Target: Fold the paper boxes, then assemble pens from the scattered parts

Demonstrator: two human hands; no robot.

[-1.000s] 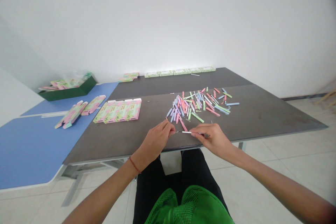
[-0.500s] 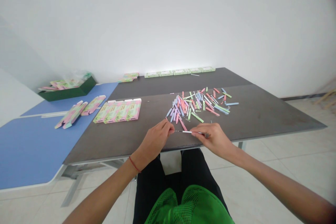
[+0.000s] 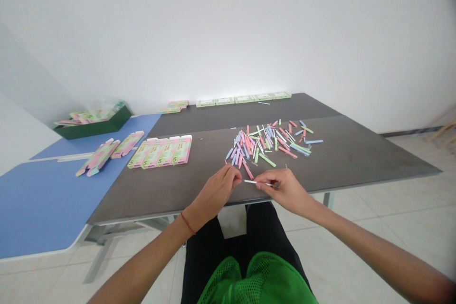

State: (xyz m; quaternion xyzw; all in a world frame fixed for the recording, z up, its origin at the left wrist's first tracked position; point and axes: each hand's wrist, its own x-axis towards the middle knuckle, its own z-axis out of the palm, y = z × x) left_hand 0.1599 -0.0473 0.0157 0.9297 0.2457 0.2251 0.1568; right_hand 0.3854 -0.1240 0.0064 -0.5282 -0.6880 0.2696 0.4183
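My right hand [image 3: 283,187] pinches a thin white stick [image 3: 250,181] just above the table's near edge. The stick lies nearly level, and its free end points at the fingertips of my left hand [image 3: 223,184]. Those fingertips are pressed together beside that end; whatever they hold is too small or hidden to make out. Right beyond both hands spreads a loose pile of slim coloured sticks [image 3: 265,160] in pink, green, blue and purple, with white ones among them. A pink stick [image 3: 248,171] from this pile lies closest to the fingers.
Pink-and-green boxes [image 3: 160,152] stand in a row to the left on the dark table [image 3: 213,149]. More boxes [image 3: 98,156] lie on the blue table [image 3: 39,199], near a dark green tray [image 3: 92,129]. Flat boxes [image 3: 244,99] line the back edge by the wall.
The white stick's end has come closer to my left fingertips, and the dark thin part between them no longer shows. My left hand has shifted slightly right.
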